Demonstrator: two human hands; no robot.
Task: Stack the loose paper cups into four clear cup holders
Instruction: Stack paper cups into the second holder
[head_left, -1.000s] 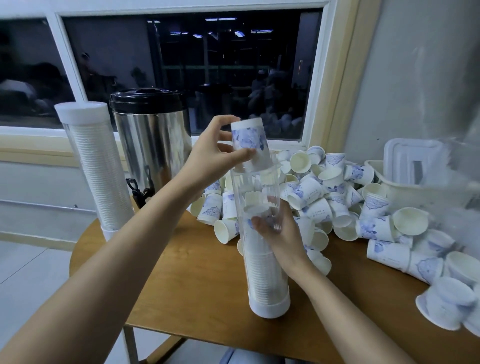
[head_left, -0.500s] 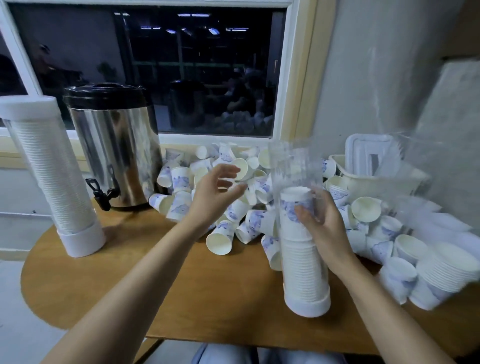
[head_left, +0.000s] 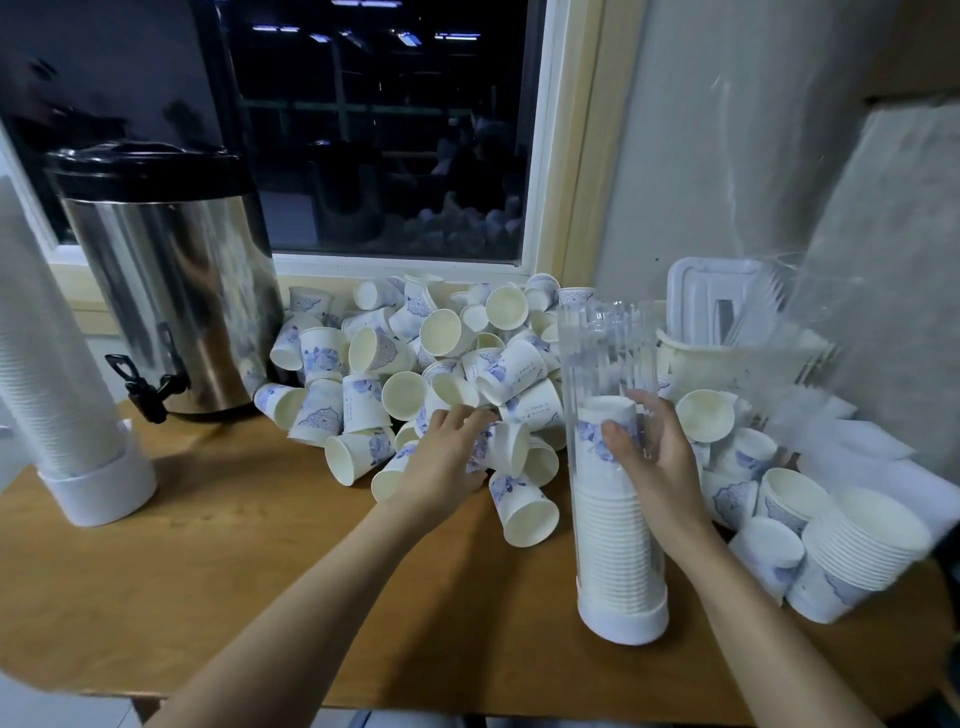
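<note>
- My right hand (head_left: 660, 467) is wrapped round the holder (head_left: 605, 353), thumb in front; its stacked cups (head_left: 613, 545) reach up to my thumb
- My left hand (head_left: 441, 467) lies on the pile (head_left: 395, 358), fingers bent over a cup (head_left: 509, 447); grip unclear

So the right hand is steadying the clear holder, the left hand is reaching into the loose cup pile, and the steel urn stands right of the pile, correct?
Not quite: the head view shows the steel urn left of the loose cup pile. Otherwise correct: right hand on clear holder, left hand in pile.
</note>
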